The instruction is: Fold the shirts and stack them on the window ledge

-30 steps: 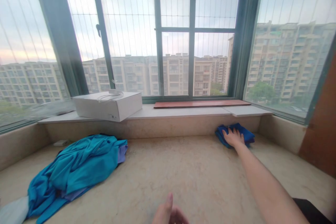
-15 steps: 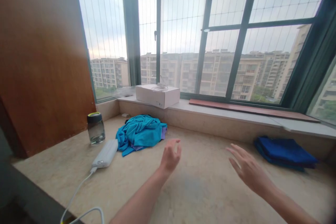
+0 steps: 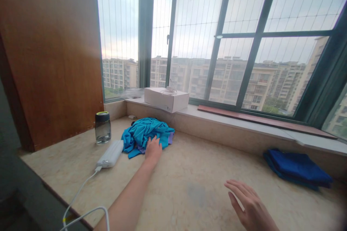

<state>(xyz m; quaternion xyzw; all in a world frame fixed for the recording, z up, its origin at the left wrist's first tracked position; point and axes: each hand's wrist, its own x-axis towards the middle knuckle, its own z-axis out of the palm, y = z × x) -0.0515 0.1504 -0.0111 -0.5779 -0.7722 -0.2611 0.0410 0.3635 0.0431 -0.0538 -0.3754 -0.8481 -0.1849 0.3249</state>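
A crumpled heap of teal cloth with a bit of purple cloth at its edge lies on the stone ledge. My left hand is at the front of the heap, its fingers apart over the teal fabric; whether they touch it is hard to tell. Lower right, my right hand hovers over the ledge with thumb and fingers spread and nothing in it. Beyond that hand, at the right, sits a folded dark blue cloth stack.
A water bottle and a white power bank with a white cable are at the left. On the sill behind stand a white box and a long reddish board. A wooden panel rises at the left.
My left hand has moved left onto the front of the teal heap. My right hand has come lower and nearer. The camera view has shifted slightly.
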